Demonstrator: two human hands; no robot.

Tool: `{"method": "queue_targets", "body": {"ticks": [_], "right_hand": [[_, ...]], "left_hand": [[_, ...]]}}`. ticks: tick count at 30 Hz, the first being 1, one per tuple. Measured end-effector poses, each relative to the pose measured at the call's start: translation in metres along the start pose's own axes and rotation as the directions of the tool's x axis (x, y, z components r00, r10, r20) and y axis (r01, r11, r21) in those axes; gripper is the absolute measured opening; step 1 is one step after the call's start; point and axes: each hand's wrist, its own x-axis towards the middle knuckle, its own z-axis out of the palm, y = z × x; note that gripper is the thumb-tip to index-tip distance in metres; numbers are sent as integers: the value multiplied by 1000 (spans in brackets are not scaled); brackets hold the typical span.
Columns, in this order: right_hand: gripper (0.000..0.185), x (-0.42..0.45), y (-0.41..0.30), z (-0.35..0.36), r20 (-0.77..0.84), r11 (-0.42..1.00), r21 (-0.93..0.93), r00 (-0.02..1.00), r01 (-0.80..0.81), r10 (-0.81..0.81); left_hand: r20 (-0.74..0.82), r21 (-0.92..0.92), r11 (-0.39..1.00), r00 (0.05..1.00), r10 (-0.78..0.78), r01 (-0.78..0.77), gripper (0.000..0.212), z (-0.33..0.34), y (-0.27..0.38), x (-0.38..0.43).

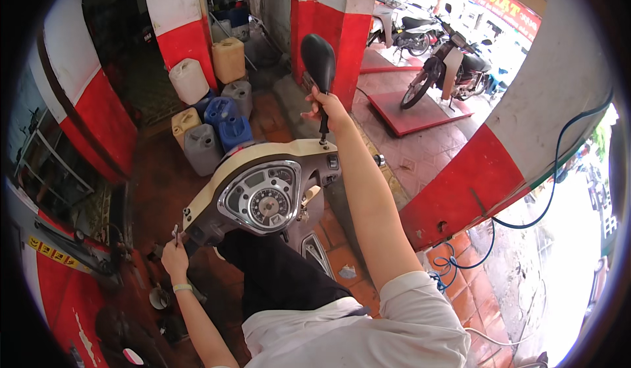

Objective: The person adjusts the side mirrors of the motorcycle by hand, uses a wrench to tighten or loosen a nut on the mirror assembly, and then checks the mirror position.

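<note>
Before me is a motor scooter with a cream and brown handlebar cover (276, 152) and a chrome-rimmed instrument cluster (261, 198). My right hand (329, 107) grips the stem of a black rear-view mirror (318, 59), some fingers loosely curled. The stem's lower end meets the right side of the cover. At the left end of the handlebar (193, 242), my left hand (175, 262) is closed. A small shiny metal piece (176, 232) projects above its fingers; whether it is a lever or a tool is unclear. A key hangs near the ignition (302, 215).
Several plastic jerrycans (202, 146) stand beyond the scooter. Red-and-white pillars (325, 42) rise nearby. Right of them, a motorbike (451, 67) is parked by a red platform (399, 114). A blue hose (522, 225) loops down the right wall. Dark equipment (123, 328) sits at lower left.
</note>
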Motion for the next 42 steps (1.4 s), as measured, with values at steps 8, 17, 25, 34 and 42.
{"method": "queue_targets", "body": {"ticks": [8,17,25,34,42], "right_hand": [[32,-16,11,-11,-242,962,160,953,223,-181],[29,-69,33,21,-317,851,-153,791,502,-524],[34,-83,19,46,126,150,-949,765,279,-632],[47,-42,8,51,21,-82,-997,892,-18,-451],[53,-3,11,3,-323,626,-772,917,-113,-232]], "left_hand": [[-16,38,999,1000,13,-12,39,-2,4,2],[-43,46,999,999,31,-29,44,-5,4,-5],[-110,22,998,992,66,-64,33,-6,5,-11],[-112,36,999,993,39,-35,31,-5,6,-11],[-94,39,999,995,31,-28,33,-6,7,-7]]}}
